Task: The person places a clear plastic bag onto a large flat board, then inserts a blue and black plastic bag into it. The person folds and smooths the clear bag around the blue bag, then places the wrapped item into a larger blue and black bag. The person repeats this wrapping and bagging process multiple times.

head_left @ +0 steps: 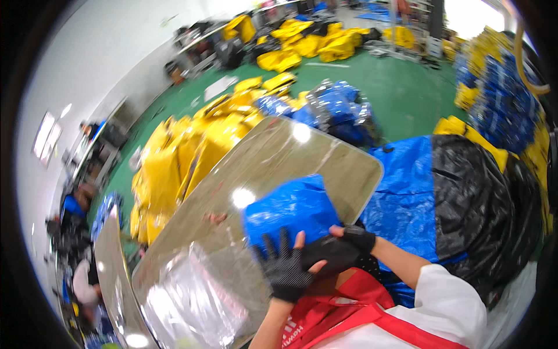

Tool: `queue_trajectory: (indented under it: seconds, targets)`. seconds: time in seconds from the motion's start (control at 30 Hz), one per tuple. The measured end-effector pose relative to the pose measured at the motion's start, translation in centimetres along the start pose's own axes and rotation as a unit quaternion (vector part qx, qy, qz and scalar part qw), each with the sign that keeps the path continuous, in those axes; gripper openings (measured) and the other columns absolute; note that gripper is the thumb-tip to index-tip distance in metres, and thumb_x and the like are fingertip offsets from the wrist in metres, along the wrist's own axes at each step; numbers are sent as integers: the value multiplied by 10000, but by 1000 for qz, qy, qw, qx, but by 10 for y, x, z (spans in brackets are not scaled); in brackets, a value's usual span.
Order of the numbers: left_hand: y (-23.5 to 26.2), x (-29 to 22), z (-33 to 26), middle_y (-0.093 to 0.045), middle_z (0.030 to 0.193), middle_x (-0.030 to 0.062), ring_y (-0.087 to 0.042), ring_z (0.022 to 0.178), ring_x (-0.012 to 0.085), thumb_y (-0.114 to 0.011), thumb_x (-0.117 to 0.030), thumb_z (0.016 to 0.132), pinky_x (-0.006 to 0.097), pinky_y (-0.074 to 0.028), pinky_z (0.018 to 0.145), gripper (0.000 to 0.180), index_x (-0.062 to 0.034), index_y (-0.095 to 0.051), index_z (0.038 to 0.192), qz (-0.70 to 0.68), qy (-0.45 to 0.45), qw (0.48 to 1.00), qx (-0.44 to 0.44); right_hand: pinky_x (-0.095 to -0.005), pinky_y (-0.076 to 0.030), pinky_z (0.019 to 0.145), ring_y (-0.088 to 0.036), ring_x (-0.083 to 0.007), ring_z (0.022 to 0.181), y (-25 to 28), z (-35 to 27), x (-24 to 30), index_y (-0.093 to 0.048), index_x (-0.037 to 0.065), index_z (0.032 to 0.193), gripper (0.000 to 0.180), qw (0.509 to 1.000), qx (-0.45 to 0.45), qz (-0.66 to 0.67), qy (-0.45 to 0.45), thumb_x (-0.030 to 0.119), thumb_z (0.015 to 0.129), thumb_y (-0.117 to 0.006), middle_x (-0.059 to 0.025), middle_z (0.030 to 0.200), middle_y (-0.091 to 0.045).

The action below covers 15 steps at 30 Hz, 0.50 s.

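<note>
A folded blue tarpaulin piece with a black end lies at the near edge of the table, close to my body. My left hand, in a black dotted glove with some bare fingertips, is spread flat over its near left part. At the black end, my right hand, gloved alike, grips the folded piece with the thumb on top; its other fingers are mostly hidden. A stack of clear plastic bags rests on the table to the left of my left hand.
Yellow tarpaulin bundles are heaped beyond the table's left side. Blue plastic-wrapped bundles sit past its far edge. A large blue and black tarpaulin pile stands on the right, with stacked wrapped bundles behind. A person is at far left.
</note>
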<state>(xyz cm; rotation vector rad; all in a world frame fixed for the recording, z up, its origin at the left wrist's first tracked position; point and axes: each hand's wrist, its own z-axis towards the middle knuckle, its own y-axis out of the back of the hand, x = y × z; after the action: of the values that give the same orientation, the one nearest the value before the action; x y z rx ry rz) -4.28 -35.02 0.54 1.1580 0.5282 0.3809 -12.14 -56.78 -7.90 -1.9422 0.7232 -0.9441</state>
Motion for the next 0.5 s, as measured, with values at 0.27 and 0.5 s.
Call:
queue_trajectory:
  seconds: [0.27, 0.5]
  targets:
    - [-75, 108, 24, -590, 1029, 164, -571, 953, 323, -584, -411, 821, 446, -437, 792, 362, -126, -612, 1043, -207, 132, 968, -49, -327, -440, 922, -537, -206, 1084, 10, 1, -8, -445, -18, 1295, 611, 930, -231, -249, 142, 200, 786, -704, -119, 1229, -548]
    - [-84, 334, 20, -638, 809, 159, -620, 781, 348, -646, -259, 782, 406, -493, 693, 319, -28, -550, 980, -164, 333, 914, -167, -343, -461, 899, -557, -230, 1070, -9, 6, -9, -436, 14, 1312, 557, 937, -203, -231, 164, 136, 815, -655, -117, 1210, -562]
